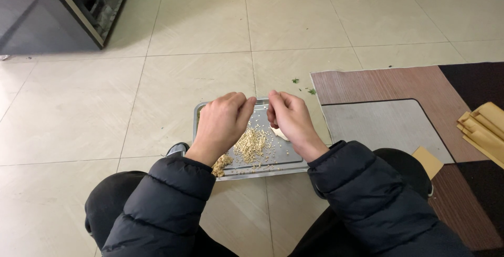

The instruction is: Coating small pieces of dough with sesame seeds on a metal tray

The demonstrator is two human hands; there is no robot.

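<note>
A metal tray [286,154] sits on the tiled floor [199,68] between the person's knees, holding a heap of small pale grains [251,146]. The left hand [223,123] hovers over the tray with fingers curled loosely inward, empty as far as can be seen. Just beside it, the right hand [291,120] pinches a small pale piece [279,133] above the grains. A mat [399,86] lies to the right.

- We are looking down at a floor of large cream tiles [199,26], glossy and catching soft light.
- A dark cabinet [47,10] is standing in the upper left of the frame.
- A brown and grey patchwork mat [383,86] is lying at the right, with small green scraps [303,85] beside its upper corner.
</note>
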